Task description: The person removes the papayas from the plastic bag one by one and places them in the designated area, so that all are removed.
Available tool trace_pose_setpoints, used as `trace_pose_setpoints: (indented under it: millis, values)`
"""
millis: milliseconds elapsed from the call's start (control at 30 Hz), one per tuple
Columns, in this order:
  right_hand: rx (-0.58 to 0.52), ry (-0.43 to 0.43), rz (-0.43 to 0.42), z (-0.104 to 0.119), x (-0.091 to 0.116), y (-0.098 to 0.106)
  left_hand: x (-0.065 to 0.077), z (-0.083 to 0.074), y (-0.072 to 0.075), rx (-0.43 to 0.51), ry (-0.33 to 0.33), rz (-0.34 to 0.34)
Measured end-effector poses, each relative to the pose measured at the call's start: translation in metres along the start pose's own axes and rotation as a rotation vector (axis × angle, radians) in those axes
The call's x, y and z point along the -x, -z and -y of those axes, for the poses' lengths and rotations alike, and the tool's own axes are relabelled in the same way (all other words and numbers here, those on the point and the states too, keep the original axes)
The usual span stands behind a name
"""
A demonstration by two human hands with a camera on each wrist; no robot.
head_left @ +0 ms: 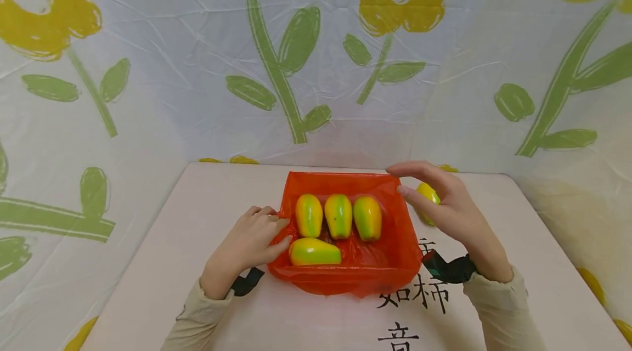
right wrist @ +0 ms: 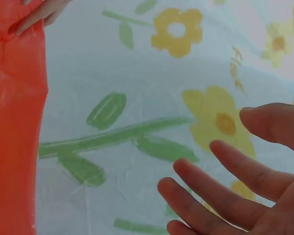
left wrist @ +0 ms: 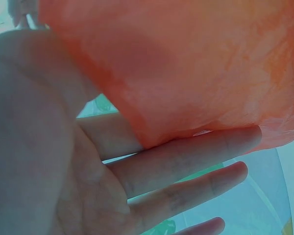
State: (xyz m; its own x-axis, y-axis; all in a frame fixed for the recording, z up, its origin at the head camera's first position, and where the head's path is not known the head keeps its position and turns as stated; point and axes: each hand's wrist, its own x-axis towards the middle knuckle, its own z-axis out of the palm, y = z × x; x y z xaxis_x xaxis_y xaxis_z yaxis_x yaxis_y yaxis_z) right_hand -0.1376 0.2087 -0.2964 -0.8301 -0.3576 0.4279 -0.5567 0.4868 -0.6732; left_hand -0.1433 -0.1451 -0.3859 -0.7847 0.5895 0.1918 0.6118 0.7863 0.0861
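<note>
A red plastic bag (head_left: 380, 277), spread wide like a box, stands mid-table. Three glossy yellow-green fruits, papaya-like, sit in a row inside it, the middle one (head_left: 338, 216) among them; another fruit (head_left: 315, 252) lies sideways in front. My left hand (head_left: 254, 238) touches the bag's left edge, and in the left wrist view its long fingers lie nearly straight along the plastic (left wrist: 186, 68). Raised by the bag's back right corner, my right hand (head_left: 451, 203) holds nothing, thumb and fingers apart. Partly hidden behind it, one more fruit (head_left: 427, 193) lies on the table.
The pale table (head_left: 168, 252) bears black written characters (head_left: 430, 295) at front right, partly covered by the bag. Cloth walls (head_left: 197, 66) printed with flowers and leaves enclose the table's back and sides. Each wrist wears a dark band (head_left: 451, 269).
</note>
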Motion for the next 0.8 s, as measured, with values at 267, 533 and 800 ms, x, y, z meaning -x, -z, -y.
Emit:
trace_pose_setpoints:
  millis: [267,533,800]
  values:
    - [0.022,0.134,0.15,0.02,-0.027,-0.007,0.0,0.001,-0.001,-0.005,-0.004,0.0]
    - [0.021,0.177,0.278,0.032,-0.053,-0.023,0.0,0.002,-0.001,-0.006,-0.017,-0.019]
    - [0.068,0.307,0.343,0.028,-0.079,-0.049,0.0,0.002,-0.001,-0.002,-0.015,-0.021]
